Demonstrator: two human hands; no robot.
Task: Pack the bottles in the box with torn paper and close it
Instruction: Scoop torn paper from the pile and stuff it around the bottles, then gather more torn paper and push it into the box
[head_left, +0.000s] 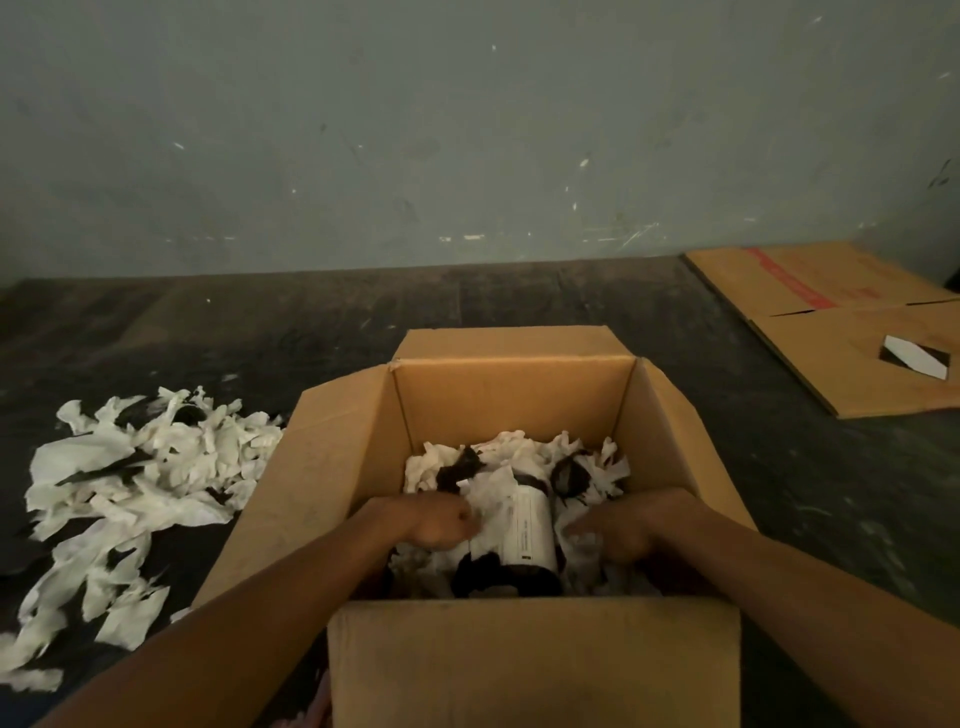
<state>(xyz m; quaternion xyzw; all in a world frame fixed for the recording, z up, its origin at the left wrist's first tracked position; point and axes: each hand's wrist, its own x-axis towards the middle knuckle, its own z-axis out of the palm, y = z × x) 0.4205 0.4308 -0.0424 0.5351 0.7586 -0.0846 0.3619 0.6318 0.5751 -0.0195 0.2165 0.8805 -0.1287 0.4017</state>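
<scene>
A loose heap of torn white paper strips (130, 499) lies on the dark floor (260, 338) at far left, just beside the open brown cardboard box (343, 457), whose four flaps stand spread outward. Both forearms reach over the near flap into the box. The left hand (441, 522) is curled closed, its fingers bunched on what looks like a wad of the white packing paper inside the box (514, 447), pressed just beside the bottle's left flank. In the middle of the box lies a dark glass bottle with a white printed label (527, 540), on its side, base toward the camera, neck pointing away and partly buried in paper; a second dark shape further back may be another bottle, but that cannot be told. The right hand (618, 535) sits to the bottle's right, fingers bent down into the paper; whether it actually grips anything cannot be told. Far right, a flattened brown cardboard sheet with a red stripe (852, 332) rests on the floor, well apart.

The bottle is probably heavy for its size, rigid, smooth and breakable, so it is best taken around the labelled body, not the neck. The paper is light, soft and compressible, good for wedging into gaps. The flaps are stiff and should fold at their creases.
</scene>
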